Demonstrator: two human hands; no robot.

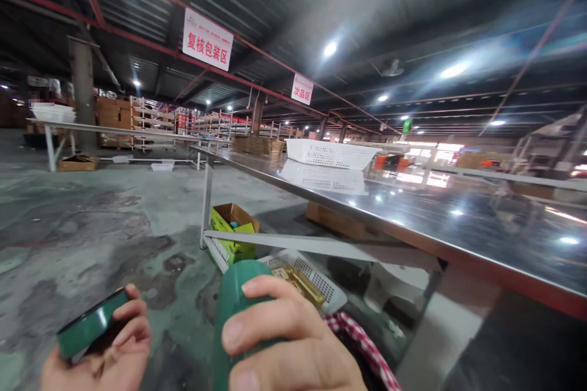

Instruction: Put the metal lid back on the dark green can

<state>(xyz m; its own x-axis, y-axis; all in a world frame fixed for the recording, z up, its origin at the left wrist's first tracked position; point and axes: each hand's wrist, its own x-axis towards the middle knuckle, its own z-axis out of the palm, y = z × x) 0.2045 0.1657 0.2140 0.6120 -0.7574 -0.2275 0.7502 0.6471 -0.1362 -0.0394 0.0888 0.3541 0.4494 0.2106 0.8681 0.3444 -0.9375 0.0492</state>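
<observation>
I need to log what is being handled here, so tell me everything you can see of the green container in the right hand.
The green container is a rounded, cylinder-like body of matte dark green, plastic by the look of it. It stands roughly upright at the bottom of the view, its domed top showing and its lower part hidden. The right hand wraps it from the right, fingers across its front. No lid shows on it; a separate green lid sits in the left hand, apart from it. No label or marking is visible.

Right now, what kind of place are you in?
Most likely a warehouse packing area. Red-lettered signs hang from the roof, a long steel table holds a white basket, and stacked cardboard boxes and shelving stand far off.
</observation>
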